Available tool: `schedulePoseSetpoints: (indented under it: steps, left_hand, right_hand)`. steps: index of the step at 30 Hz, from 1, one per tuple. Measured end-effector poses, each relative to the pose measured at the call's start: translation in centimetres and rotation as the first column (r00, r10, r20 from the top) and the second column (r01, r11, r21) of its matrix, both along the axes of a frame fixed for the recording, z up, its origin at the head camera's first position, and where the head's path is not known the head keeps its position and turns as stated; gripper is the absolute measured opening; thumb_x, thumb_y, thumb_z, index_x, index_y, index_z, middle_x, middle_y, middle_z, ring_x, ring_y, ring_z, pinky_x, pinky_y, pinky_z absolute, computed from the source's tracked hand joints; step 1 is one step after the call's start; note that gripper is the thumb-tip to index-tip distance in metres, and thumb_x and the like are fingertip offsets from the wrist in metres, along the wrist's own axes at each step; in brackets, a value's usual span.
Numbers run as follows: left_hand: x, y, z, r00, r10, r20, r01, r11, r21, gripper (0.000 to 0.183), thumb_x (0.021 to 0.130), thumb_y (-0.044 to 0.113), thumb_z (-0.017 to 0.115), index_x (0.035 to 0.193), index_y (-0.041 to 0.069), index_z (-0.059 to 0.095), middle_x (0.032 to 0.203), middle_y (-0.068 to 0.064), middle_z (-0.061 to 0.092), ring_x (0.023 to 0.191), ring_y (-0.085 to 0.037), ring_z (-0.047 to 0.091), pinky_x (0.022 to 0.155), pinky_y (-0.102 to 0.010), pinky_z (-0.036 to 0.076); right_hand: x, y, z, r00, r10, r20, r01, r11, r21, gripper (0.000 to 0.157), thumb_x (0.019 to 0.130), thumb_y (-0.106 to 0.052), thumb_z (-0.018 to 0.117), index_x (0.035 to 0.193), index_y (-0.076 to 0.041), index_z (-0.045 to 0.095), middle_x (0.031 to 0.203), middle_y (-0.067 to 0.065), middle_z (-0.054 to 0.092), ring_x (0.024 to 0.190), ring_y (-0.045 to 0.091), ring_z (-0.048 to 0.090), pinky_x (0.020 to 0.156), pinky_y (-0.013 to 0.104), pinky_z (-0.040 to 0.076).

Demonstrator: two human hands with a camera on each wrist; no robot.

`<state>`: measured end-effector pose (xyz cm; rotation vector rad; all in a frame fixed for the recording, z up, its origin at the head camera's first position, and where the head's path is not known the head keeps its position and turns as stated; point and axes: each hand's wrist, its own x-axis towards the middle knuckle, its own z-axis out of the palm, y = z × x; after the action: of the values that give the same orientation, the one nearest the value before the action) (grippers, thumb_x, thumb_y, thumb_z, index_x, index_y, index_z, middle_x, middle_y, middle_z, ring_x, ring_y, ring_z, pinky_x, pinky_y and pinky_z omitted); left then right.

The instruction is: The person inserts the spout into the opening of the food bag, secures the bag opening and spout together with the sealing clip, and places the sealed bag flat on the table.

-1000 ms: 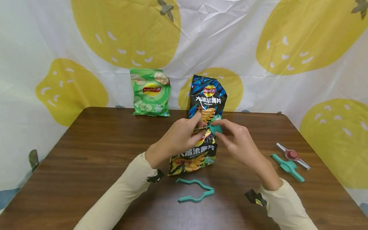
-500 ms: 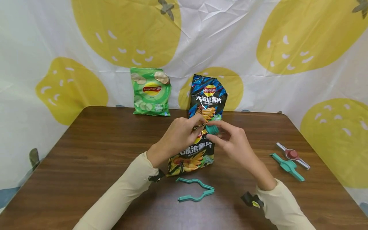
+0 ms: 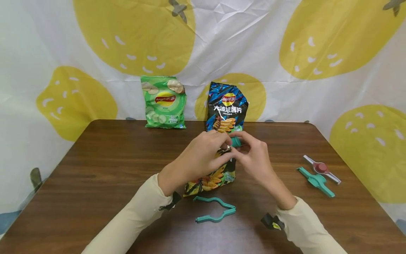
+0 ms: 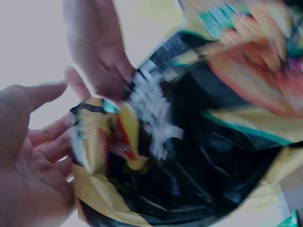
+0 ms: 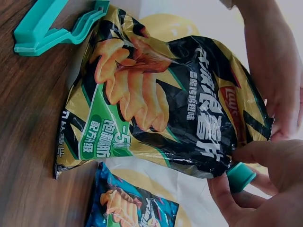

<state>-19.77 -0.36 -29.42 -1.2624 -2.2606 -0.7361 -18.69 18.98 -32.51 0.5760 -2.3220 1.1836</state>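
A black-and-gold chip bag stands upright in the middle, its upper part behind my hands in the head view. My left hand has its fingers curled at the bag's top edge. With my right hand I pinch a teal bag clip with a round spout at the top right corner of the bag. The right wrist view shows this teal spout between thumb and fingers, right at the black corner. Blurred in the left wrist view, the bag's front fills the middle; both hands meet near its top edge.
An opened teal clip lies on the wooden table in front of the bag. To the right lie another teal clip and a white-and-red clip. Green and blue-black chip bags stand at the back.
My left hand has shifted right along the bag's top, its fingers now bent over the edge and closer to my right hand. The right hand has drawn slightly left with the clip.
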Motion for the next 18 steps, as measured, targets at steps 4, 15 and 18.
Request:
schedulePoseSetpoints:
  steps: [4, 15, 18]
  left_hand:
    - [0.0, 0.0, 0.1, 0.997, -0.003, 0.073, -0.001, 0.998, 0.059, 0.011, 0.096, 0.006, 0.064, 0.107, 0.003, 0.066, 0.089, -0.004, 0.068, 0.074, -0.011, 0.060, 0.069, -0.026, 0.050]
    - [-1.3, -1.0, -0.1, 0.946, 0.128, 0.298, -0.109, 0.991, -0.079, 0.040, 0.097, 0.043, 0.062, 0.120, 0.010, 0.064, 0.086, 0.001, 0.063, 0.073, -0.011, 0.056, 0.066, -0.029, 0.047]
    - [-0.8, -1.4, 0.7, 0.954, 0.148, 0.263, -0.114, 0.984, -0.140, 0.050, 0.091, 0.053, 0.067, 0.122, 0.014, 0.063, 0.089, 0.007, 0.064, 0.076, -0.008, 0.058, 0.067, -0.027, 0.049]
  right_hand:
    - [-0.2, 0.0, -0.1, 0.999, 0.039, 0.006, -0.039, 0.999, -0.029, 0.031, 0.085, 0.007, 0.071, 0.114, -0.004, 0.070, 0.098, 0.011, 0.073, 0.077, 0.018, 0.066, 0.070, 0.019, 0.055]
    - [-0.2, 0.1, -0.2, 0.987, 0.158, 0.019, -0.156, 0.984, -0.084, 0.033, 0.089, 0.007, 0.068, 0.120, -0.004, 0.067, 0.104, 0.010, 0.070, 0.081, 0.014, 0.063, 0.069, 0.019, 0.052]
    - [-0.3, 0.2, -0.1, 0.991, 0.128, 0.033, -0.125, 0.989, -0.073, 0.034, 0.088, 0.010, 0.068, 0.119, -0.004, 0.067, 0.099, 0.011, 0.071, 0.081, 0.015, 0.063, 0.067, 0.020, 0.052]
